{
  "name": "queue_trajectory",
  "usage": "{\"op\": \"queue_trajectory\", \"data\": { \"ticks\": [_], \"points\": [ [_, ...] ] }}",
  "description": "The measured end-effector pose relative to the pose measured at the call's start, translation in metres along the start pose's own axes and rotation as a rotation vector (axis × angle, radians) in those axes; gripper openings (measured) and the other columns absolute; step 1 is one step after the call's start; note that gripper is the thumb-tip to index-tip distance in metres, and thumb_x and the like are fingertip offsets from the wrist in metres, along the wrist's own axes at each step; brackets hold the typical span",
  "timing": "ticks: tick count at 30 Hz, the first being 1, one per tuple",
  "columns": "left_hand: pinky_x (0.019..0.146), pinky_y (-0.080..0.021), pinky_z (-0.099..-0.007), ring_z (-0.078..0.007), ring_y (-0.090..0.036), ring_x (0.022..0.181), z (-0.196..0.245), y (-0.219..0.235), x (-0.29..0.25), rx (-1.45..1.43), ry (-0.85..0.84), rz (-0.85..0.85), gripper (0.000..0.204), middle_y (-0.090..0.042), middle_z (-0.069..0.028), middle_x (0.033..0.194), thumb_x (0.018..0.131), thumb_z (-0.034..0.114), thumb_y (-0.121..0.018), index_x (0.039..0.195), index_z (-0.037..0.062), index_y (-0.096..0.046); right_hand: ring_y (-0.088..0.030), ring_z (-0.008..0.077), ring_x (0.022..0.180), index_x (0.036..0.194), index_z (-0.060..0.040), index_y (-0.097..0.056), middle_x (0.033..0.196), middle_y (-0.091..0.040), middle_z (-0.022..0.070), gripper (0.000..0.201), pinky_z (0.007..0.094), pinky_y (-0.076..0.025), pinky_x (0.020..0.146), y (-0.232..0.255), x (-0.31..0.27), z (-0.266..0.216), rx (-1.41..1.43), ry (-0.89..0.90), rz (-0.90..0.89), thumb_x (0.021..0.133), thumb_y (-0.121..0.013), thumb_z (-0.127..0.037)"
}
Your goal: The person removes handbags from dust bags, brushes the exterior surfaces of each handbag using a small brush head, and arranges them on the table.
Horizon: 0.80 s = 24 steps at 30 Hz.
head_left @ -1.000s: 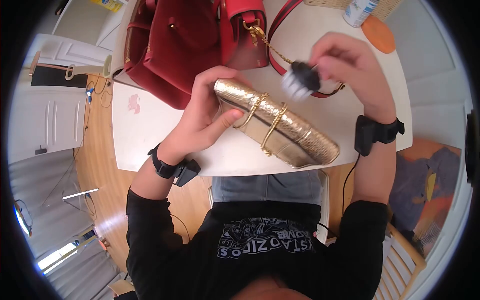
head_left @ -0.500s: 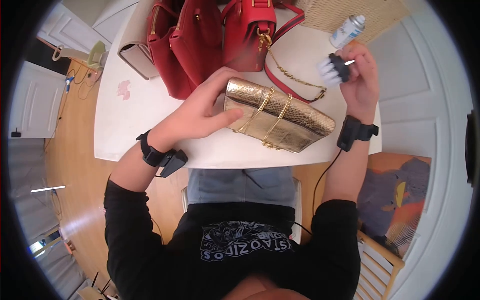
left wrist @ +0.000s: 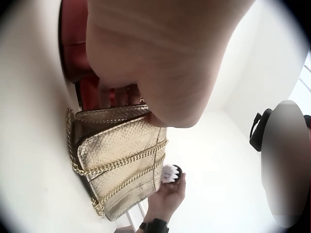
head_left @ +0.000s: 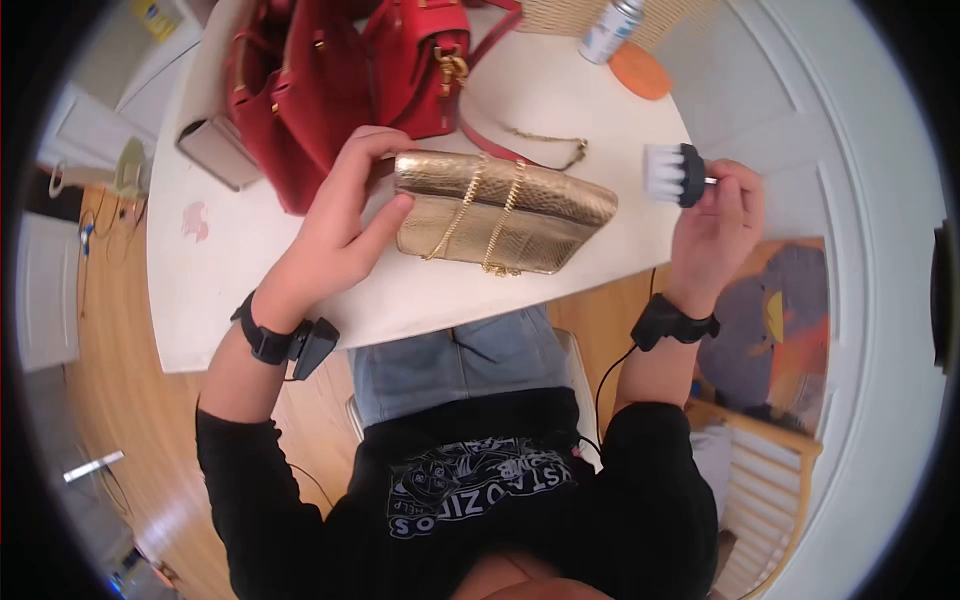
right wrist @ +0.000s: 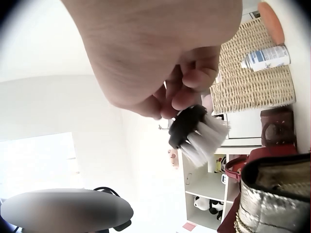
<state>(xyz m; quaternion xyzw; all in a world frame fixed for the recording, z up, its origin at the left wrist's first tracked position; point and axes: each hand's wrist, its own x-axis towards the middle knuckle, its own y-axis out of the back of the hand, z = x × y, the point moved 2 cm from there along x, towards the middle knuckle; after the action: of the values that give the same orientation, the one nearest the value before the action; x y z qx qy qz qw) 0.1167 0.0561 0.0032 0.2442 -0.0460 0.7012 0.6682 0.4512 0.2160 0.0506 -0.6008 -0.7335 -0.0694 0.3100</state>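
Currently, the left hand (head_left: pixel 335 225) grips the gold bag (head_left: pixel 520 220) over the white table (head_left: pixel 250 275), clasping its left end. Right of the bag, the right hand (head_left: pixel 722 210) pinches the brush (head_left: pixel 688 175) by its shank. Beyond the bag are red handbags (head_left: pixel 322 110), then a spray can (head_left: pixel 607 34).

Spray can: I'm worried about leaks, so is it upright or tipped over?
Upright. In the right wrist view, the spray can has its base on the table and its top pointing away.
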Motion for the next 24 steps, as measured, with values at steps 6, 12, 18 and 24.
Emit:
{"op": "queue_trajectory", "data": {
  "ticks": [6,12,18,24],
  "points": [
    [0.116,-0.043,-0.0454,-0.0298,-0.051,0.136,-0.002,-0.006,-0.002,-0.127,-0.055,0.091,0.049,-0.046,-0.0168,0.142,0.101,-0.004,-0.060,0.145,0.0071,-0.041,-0.065,0.0103,0.073,0.112,0.0005,-0.069,0.085,-0.071,0.0065,0.010,0.0231,-0.044,0.062,0.010,-0.074,0.014,-0.281,-0.319,-0.010,0.105,-0.063,-0.003],
    [0.118,-0.046,-0.0427,-0.0291,-0.051,0.140,0.003,-0.001,0.000,-0.013,-0.125,0.019,0.046,-0.046,-0.0159,0.142,0.098,-0.009,-0.063,0.138,0.0037,-0.045,-0.066,0.0105,0.076,0.111,0.0008,-0.070,0.086,-0.073,0.0072,0.010,0.0227,-0.045,0.063,0.023,-0.066,-0.001,-0.305,-0.358,0.008,0.104,-0.064,-0.004],
    [0.113,-0.051,-0.0415,-0.0304,-0.057,0.135,0.011,0.000,0.005,0.159,-0.212,-0.004,0.045,-0.052,-0.0166,0.136,0.093,-0.009,-0.073,0.131,0.0019,-0.051,-0.070,0.0124,0.080,0.114,0.0008,-0.067,0.094,-0.074,0.0093,0.012,0.0237,-0.048,0.065,0.028,-0.071,-0.003,-0.144,-0.248,-0.079,0.104,-0.065,-0.005],
    [0.114,-0.048,-0.0411,-0.0282,-0.060,0.128,0.024,-0.013,0.014,0.269,-0.127,0.042,0.046,-0.058,-0.0156,0.131,0.089,-0.006,-0.080,0.126,0.0007,-0.054,-0.071,0.0118,0.082,0.108,0.0004,-0.066,0.092,-0.075,0.0088,0.006,0.0231,-0.048,0.065,0.042,-0.072,0.001,-0.238,-0.311,-0.021,0.103,-0.068,-0.001]
  ]
}}
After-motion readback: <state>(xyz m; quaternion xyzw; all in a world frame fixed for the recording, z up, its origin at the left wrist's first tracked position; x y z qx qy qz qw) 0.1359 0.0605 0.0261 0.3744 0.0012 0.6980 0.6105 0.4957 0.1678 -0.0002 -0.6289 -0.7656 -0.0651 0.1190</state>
